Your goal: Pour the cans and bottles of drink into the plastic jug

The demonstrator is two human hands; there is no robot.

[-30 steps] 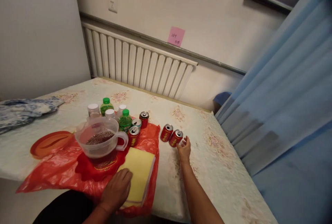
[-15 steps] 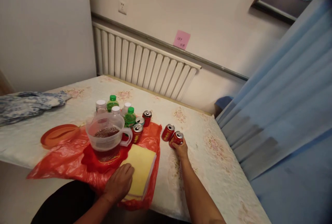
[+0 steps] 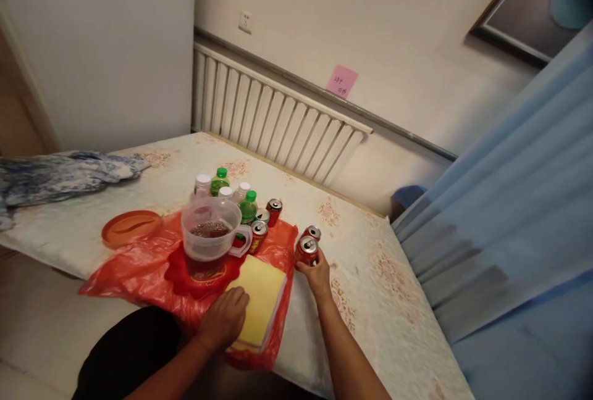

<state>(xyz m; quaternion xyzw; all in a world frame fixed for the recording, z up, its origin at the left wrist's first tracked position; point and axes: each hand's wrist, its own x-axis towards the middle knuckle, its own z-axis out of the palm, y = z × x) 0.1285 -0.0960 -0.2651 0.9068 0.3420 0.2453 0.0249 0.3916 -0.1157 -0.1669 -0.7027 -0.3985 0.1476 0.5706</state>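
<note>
Red, silver-topped can (image 3: 306,254), tab visible

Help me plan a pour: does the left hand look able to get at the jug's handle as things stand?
Probably yes: the left hand rests on the yellow pad and nothing tall stands between, though a red can crowds the handle.

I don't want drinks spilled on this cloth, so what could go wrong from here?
The right hand might knock the held can into the can behind it, possibly tipping it. The open jug holds dark liquid and stands over red plastic; a tug on that might slosh it.
</note>
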